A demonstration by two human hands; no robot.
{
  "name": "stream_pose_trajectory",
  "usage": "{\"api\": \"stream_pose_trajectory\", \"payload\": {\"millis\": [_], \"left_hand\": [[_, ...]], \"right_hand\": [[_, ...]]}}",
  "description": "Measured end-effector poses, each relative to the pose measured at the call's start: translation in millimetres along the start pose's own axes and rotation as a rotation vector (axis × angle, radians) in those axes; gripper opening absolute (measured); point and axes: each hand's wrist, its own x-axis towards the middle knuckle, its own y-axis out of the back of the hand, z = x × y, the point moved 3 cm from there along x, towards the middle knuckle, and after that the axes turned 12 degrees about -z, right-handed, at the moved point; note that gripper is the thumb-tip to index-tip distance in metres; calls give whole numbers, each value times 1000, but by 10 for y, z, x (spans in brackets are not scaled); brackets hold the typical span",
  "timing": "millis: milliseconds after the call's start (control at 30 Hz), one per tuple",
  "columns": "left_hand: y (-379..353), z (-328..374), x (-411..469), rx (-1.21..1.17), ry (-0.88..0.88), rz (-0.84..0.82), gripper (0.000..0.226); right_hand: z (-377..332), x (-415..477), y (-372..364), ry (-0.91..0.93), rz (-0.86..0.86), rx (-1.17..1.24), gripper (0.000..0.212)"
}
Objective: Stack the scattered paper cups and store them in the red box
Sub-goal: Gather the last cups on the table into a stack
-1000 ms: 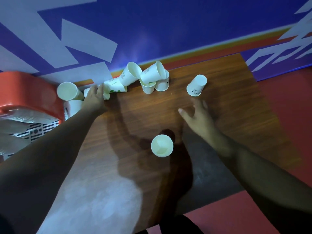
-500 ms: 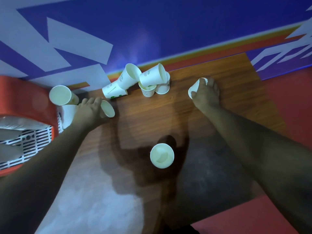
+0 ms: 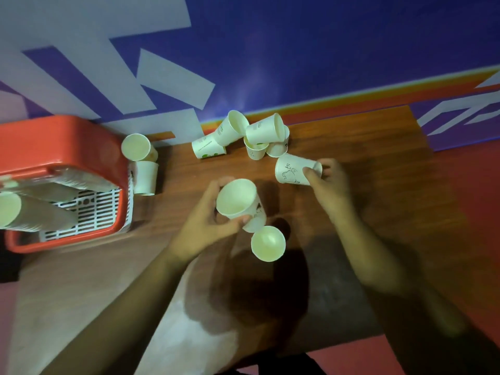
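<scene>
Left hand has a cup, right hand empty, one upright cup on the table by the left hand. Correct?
No: the right hand is not empty. The head view shows it gripping a printed cup by its base end. The rest holds: the left hand grips a second cup, and an upright cup stands on the table beside it.

- Left hand [image 3: 205, 223], right hand [image 3: 328, 182]: both bare.
- Left forearm [image 3: 116, 307], right forearm [image 3: 392, 269]: bare all the way to the frame edge.
- Right forearm is blurred, so surface detail is unreadable.
- Dark cloth [image 3: 286, 365] at the bottom edge between the arms; can't tell which garment.
</scene>
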Motion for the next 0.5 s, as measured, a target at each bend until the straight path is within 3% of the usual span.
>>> {"api": "stream_pose_trajectory", "payload": {"millis": [133, 300, 400, 500], "left_hand": [[-326, -81, -181, 81, 4, -111, 72], [-619, -457, -197, 574, 0, -149, 81], [-741, -654, -208, 710, 93, -106, 84], [-788, -734, -234, 762, 212, -152, 107]], "right_hand": [[138, -501, -31, -23, -37, 177, 26], [248, -949, 46, -30, -31, 303, 19], [238, -1132, 144, -8, -46, 386, 21], [295, -1258, 165, -3, -127, 407, 29]]}}
